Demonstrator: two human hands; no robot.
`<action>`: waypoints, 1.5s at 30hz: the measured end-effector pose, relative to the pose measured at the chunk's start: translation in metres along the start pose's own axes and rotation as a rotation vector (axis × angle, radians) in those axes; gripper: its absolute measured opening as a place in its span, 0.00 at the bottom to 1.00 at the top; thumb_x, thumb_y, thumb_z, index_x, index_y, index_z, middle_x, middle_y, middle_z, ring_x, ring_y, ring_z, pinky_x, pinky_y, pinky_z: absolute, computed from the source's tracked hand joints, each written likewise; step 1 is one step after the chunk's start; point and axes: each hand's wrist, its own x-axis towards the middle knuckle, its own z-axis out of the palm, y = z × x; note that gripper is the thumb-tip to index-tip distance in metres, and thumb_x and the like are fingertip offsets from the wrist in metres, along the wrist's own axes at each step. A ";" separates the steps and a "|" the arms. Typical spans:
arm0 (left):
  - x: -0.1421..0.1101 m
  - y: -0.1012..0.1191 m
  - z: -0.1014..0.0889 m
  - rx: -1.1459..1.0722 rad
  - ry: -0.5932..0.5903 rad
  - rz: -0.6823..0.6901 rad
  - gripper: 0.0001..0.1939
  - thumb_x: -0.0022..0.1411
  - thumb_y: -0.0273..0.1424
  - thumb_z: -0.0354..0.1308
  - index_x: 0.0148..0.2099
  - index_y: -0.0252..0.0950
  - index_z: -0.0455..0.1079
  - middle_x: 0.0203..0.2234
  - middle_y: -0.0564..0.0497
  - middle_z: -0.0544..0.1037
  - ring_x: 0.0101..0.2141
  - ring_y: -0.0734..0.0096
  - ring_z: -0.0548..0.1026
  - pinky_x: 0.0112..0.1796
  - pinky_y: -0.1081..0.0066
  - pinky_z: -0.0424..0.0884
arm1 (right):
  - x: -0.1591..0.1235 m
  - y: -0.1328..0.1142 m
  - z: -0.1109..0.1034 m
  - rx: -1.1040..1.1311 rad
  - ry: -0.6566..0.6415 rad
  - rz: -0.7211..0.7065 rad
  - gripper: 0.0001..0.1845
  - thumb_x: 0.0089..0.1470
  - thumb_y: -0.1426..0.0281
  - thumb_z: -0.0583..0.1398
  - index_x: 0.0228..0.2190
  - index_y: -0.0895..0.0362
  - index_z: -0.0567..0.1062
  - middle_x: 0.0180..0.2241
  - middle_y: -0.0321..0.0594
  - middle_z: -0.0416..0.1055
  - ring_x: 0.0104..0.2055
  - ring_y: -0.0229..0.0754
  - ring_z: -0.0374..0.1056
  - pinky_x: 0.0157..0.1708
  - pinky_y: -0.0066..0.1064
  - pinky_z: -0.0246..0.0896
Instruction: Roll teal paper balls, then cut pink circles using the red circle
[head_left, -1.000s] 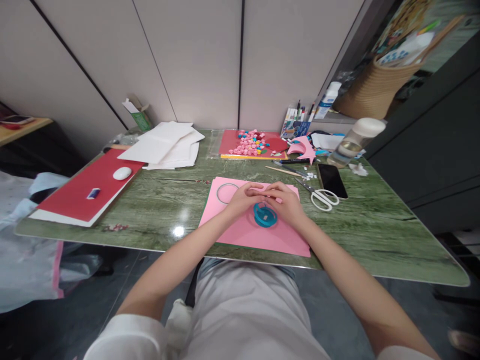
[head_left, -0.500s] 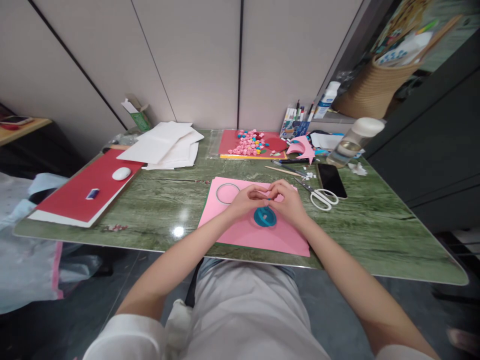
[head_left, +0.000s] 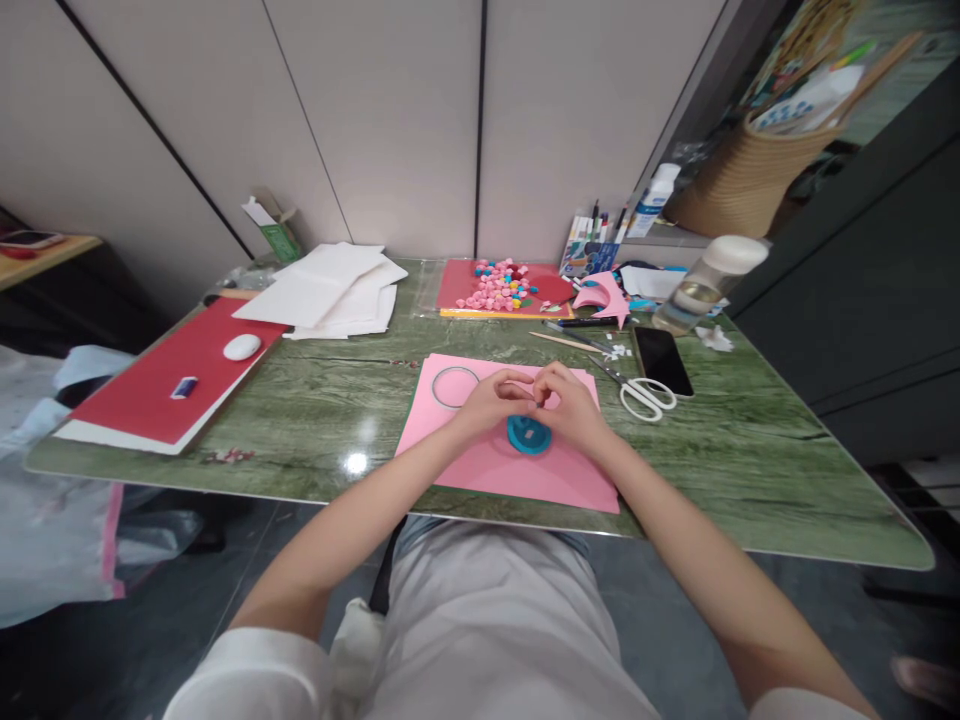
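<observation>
My left hand [head_left: 495,398] and my right hand [head_left: 566,400] meet over a stack of pink paper [head_left: 480,460], both with fingers pinched. Between their fingertips is the top end of a blue spiral strip [head_left: 529,434], which looks like paper. The rest of the spiral lies in loose round coils just below the fingers, over the pink paper. What exactly sits between the fingertips is mostly hidden. A thin grey ring [head_left: 433,388] lies on the paper to the left of my left hand.
White-handled scissors [head_left: 649,398], a black phone [head_left: 664,362] and a water bottle [head_left: 705,285] are at the right. Small pink, blue and yellow pieces [head_left: 499,287] are heaped on a red sheet behind. White papers [head_left: 322,285] and a red board [head_left: 150,400] lie left.
The fingers have shifted slightly at the pinch, my right fingertips moving a little left and down. The blue spiral has turned, and its coils look more closely gathered.
</observation>
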 end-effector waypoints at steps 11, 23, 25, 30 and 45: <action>0.003 0.001 -0.008 -0.034 0.091 0.000 0.23 0.42 0.26 0.63 0.42 0.33 0.63 0.22 0.53 0.75 0.23 0.77 0.72 0.29 0.74 0.65 | 0.000 -0.002 -0.006 0.028 -0.007 0.001 0.09 0.48 0.74 0.58 0.34 0.52 0.73 0.34 0.37 0.63 0.28 0.35 0.62 0.32 0.31 0.61; 0.003 -0.001 -0.005 0.012 0.086 0.032 0.23 0.40 0.28 0.65 0.41 0.33 0.64 0.28 0.49 0.76 0.28 0.72 0.74 0.32 0.71 0.66 | 0.001 0.002 -0.005 -0.008 0.076 0.035 0.05 0.47 0.73 0.60 0.29 0.53 0.73 0.32 0.38 0.64 0.34 0.39 0.63 0.31 0.32 0.60; 0.003 0.000 -0.004 0.030 0.082 0.029 0.23 0.40 0.28 0.65 0.40 0.33 0.64 0.29 0.48 0.76 0.29 0.71 0.74 0.33 0.70 0.67 | 0.001 0.001 -0.006 0.005 0.085 0.048 0.03 0.45 0.74 0.60 0.26 0.55 0.71 0.31 0.37 0.64 0.34 0.39 0.63 0.30 0.31 0.60; 0.002 0.000 -0.005 0.046 0.032 0.027 0.21 0.40 0.28 0.66 0.39 0.32 0.65 0.28 0.48 0.76 0.29 0.71 0.73 0.32 0.70 0.67 | 0.002 -0.001 -0.006 0.028 0.084 0.050 0.07 0.43 0.75 0.62 0.21 0.56 0.67 0.29 0.36 0.63 0.32 0.38 0.62 0.30 0.30 0.58; -0.008 0.000 0.003 0.561 -0.019 0.178 0.13 0.43 0.18 0.55 0.35 0.32 0.68 0.31 0.50 0.73 0.33 0.74 0.70 0.36 0.73 0.65 | 0.005 0.003 -0.011 0.127 0.344 0.133 0.13 0.43 0.66 0.63 0.20 0.55 0.62 0.26 0.35 0.61 0.30 0.38 0.60 0.28 0.31 0.57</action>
